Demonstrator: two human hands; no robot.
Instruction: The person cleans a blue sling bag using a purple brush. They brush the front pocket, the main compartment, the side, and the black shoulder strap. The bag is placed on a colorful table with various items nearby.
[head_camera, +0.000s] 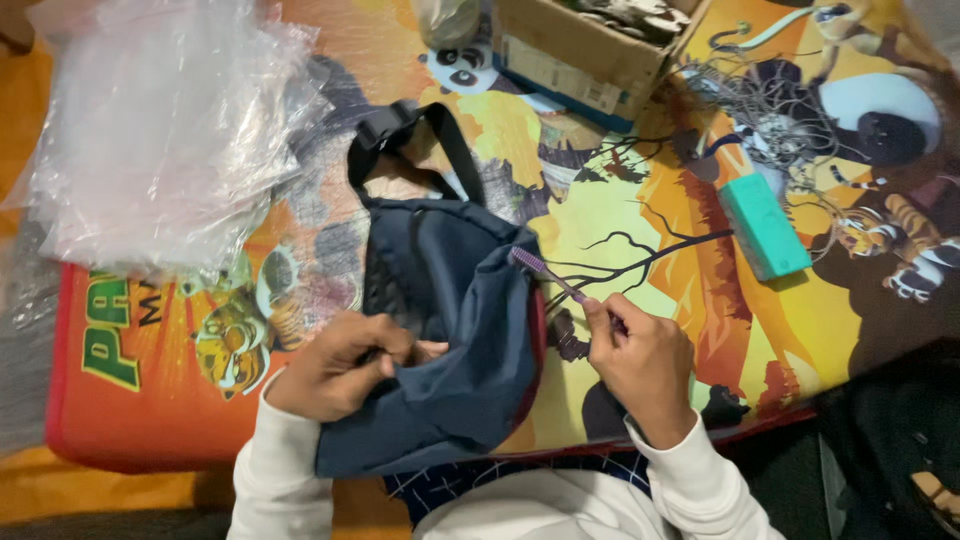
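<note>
A navy bag (450, 330) is gripped at its fabric by the closed left hand (335, 365); a purple toothbrush (548, 273) is pinched in the right hand (640, 365), bristles touching the bag.

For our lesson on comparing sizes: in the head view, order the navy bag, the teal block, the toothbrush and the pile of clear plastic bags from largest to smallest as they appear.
1. Pile of clear plastic bags and navy bag: look about alike, so unranked.
2. Teal block.
3. Toothbrush, thinnest, held in the right hand.
</note>
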